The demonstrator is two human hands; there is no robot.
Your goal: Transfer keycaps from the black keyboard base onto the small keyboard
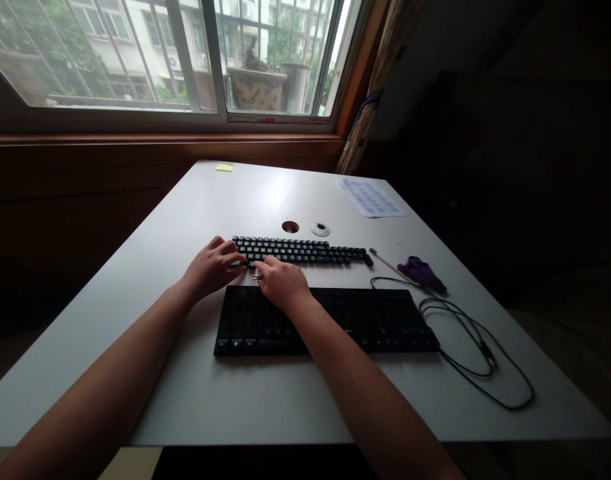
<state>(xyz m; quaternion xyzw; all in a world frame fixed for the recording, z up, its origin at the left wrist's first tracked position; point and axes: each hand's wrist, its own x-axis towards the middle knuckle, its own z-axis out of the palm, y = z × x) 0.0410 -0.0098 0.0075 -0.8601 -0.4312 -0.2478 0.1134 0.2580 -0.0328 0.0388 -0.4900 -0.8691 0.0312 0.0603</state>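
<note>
Rows of loose black keycaps point(305, 251) lie on the white desk, behind a black keyboard base point(365, 313) with a few keys along its front left edge. My left hand point(212, 267) is at the left end of the rows, fingers apart and bent, with fingertips at the keycaps there. My right hand point(282, 281) is over the back left edge of the keyboard base, its fingers closed on a small thin wire-like tool point(256, 277) beside the front row of keycaps. Part of the base is hidden under my right hand and forearm.
A coiled black cable point(478, 327) lies on the right, near a purple cloth point(421, 272) and a thin brush point(385, 262). Printed papers point(374, 198) are at the back right. A desk hole point(290, 227), its round cover point(320, 229) and a yellow note point(224, 167) lie farther back.
</note>
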